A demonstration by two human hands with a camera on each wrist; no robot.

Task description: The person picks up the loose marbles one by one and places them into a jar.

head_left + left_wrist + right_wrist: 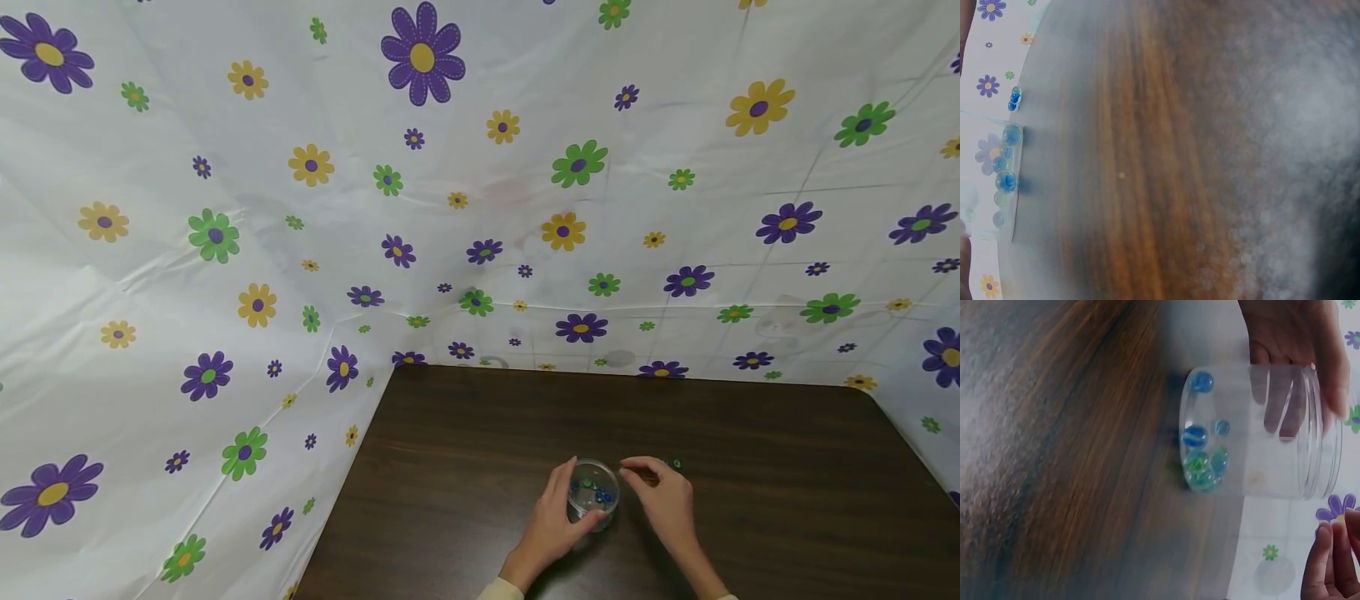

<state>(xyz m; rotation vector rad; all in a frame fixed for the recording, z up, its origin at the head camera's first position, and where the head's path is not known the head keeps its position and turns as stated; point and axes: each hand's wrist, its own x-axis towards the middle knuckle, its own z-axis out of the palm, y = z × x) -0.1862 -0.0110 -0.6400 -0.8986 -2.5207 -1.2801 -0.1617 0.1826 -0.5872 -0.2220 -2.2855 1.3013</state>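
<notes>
A clear plastic jar (592, 493) with several blue and green marbles (1197, 461) at its bottom stands upright on the dark wooden table (480, 442). My left hand (551, 525) grips the jar's side, its thumb nearer me and its fingers around the far left. Just right of the rim is my right hand (666, 500), with thumb and index fingertips close together. In the right wrist view these fingertips (1324, 534) show beside the jar's mouth. Whether they pinch anything is too small to tell. The left wrist view catches the jar wall (991, 237) at its edge.
A few loose marbles (677, 463) lie on the table just beyond my right hand. Blue marbles (1015, 99) also appear outside the jar in the left wrist view. A white flowered sheet (480, 217) hangs behind and at both sides of the table.
</notes>
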